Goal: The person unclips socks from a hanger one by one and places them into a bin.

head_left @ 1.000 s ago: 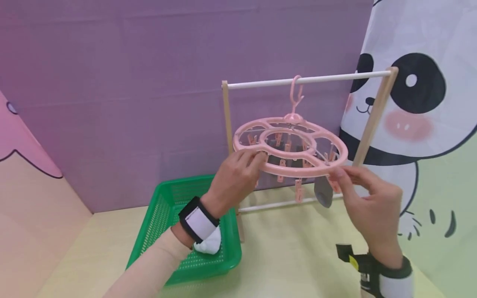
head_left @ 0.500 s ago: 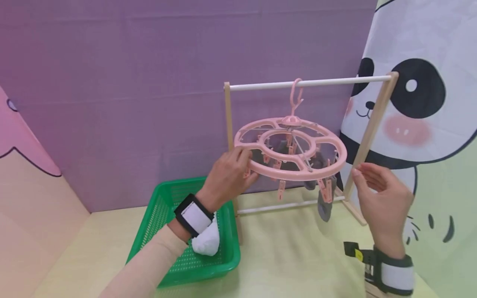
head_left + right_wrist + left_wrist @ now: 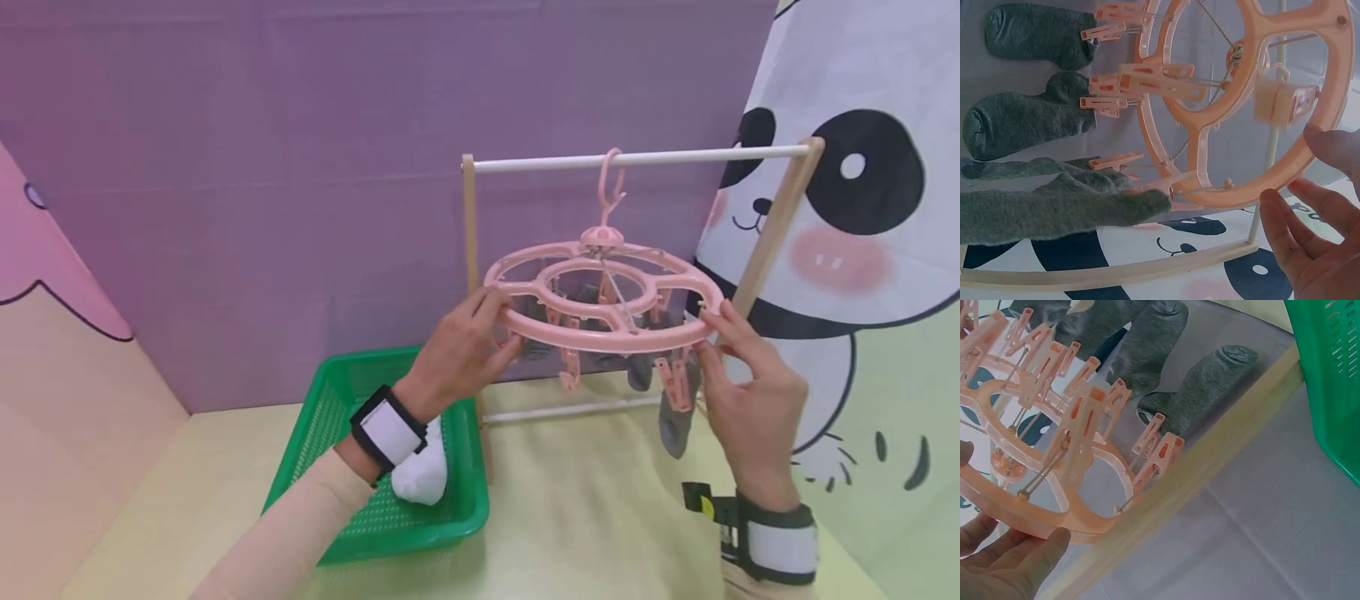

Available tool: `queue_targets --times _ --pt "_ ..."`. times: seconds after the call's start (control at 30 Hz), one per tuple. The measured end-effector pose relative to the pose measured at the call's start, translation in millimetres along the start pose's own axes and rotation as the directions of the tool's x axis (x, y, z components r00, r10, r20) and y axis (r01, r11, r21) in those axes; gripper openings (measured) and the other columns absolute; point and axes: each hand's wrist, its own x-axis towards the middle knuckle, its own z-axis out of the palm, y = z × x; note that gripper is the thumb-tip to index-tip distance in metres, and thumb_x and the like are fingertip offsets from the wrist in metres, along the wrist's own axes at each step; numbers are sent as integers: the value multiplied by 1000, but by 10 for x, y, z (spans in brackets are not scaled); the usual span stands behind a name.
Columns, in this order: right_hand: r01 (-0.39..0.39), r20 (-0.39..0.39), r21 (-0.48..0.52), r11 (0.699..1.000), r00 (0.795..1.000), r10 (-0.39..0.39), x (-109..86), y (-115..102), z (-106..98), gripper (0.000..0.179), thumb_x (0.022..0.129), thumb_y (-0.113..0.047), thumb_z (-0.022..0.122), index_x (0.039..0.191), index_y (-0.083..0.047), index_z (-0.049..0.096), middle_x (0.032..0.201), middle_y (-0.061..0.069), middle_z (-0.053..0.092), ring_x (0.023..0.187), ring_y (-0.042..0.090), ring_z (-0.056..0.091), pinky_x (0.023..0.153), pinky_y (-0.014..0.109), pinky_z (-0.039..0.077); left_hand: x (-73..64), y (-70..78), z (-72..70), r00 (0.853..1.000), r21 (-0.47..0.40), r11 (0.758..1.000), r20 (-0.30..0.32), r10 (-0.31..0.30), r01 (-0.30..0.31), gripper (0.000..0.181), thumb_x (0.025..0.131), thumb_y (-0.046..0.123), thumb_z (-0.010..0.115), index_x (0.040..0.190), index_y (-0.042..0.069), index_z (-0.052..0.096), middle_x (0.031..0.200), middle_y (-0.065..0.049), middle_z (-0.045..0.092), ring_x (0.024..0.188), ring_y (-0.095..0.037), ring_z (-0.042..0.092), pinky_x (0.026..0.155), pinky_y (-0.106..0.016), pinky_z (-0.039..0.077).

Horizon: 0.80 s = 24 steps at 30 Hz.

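Note:
A round pink clip hanger (image 3: 600, 337) hangs by its hook from the white top bar (image 3: 540, 164) of a stand. My left hand (image 3: 468, 346) holds its rim at the left, thumb and fingers on either side. At the right front, my right hand (image 3: 753, 387) pinches the same rim between thumb and fingers. Several grey socks dangle from clips on the hanger's far and right side; one sock (image 3: 677, 421) hangs low by the right hand. In the right wrist view, another grey sock (image 3: 1029, 119) hangs from pink clips (image 3: 1107, 103). Other clips (image 3: 570, 369) at the front carry nothing.
A green basket (image 3: 472, 500) stands on the table at the left, below my left forearm, with a white cloth item (image 3: 420, 479) inside. The stand's wooden posts (image 3: 471, 225) flank the hanger. A purple backdrop (image 3: 300, 208) rises behind.
The hanger has turned, bringing a grey sock out at the right front. My right hand came off the rim and now grips it again. My left hand stays at the left rim.

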Motion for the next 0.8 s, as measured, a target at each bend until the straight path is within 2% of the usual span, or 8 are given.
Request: queue_targets --times 0.07,0.17,0.27,0.3,0.37,0.4,0.6,0.8 --pt "-5 5 -13 1000 1000 5 -3 -8 8 34 95 -5 76 129 -10 75 140 11 69 99 -20 54 89 2 36 -22 -16 -32 1000 3 1000 -9 2 -2 47 99 23 74 138 2 57 123 -14 66 88 -21 70 73 -30 60" --pt "-2 20 -26 1000 1000 3 -5 -22 37 34 95 -7 77 129 -10 75 139 12 70 106 7 68 96 7 39 -75 -43 -97 1000 44 999 -25 15 -14 55 98 26 77 143 2 58 137 -16 66 104 -25 72 85 -36 61" --pt "13 40 -29 999 999 -12 4 -54 60 35 94 -7 78 129 -9 75 136 16 70 120 38 69 111 32 48 -135 -50 -147 997 99 994 -60 45 -39 53 97 32 76 139 2 64 140 -16 67 123 -29 68 100 -43 59" --pt "22 50 -27 999 999 -20 8 -69 67 35 94 -6 78 129 -8 75 135 18 71 124 43 67 113 42 49 -152 -41 -162 995 116 992 -75 59 -50 52 96 34 76 137 3 66 139 -15 68 127 -29 67 103 -45 57" --pt "37 71 -25 999 997 -35 14 -110 79 35 93 -5 79 128 -7 75 134 20 71 126 46 65 109 61 48 -184 -8 -182 989 155 985 -114 93 -75 51 95 37 77 133 4 69 136 -13 71 131 -31 65 104 -46 56" --pt "46 79 -24 999 996 -44 16 -134 85 34 93 -5 78 127 -5 75 133 21 71 125 46 65 108 63 48 -191 22 -190 985 177 980 -132 113 -88 51 94 38 77 132 4 70 134 -13 71 130 -31 65 104 -46 56" --pt "127 95 -26 992 988 -124 4 -307 80 31 90 -2 78 121 1 76 125 27 73 125 48 62 108 65 44 -131 380 -271 955 315 932 -171 242 -180 54 92 42 79 131 7 69 129 -12 72 124 -32 68 101 -44 57" --pt "213 99 -8 977 972 -211 -13 -492 73 34 86 1 82 119 2 77 122 25 75 127 48 61 112 62 41 43 743 -288 943 398 894 -162 290 -206 47 93 40 78 129 10 72 126 -9 74 120 -27 71 102 -38 57"
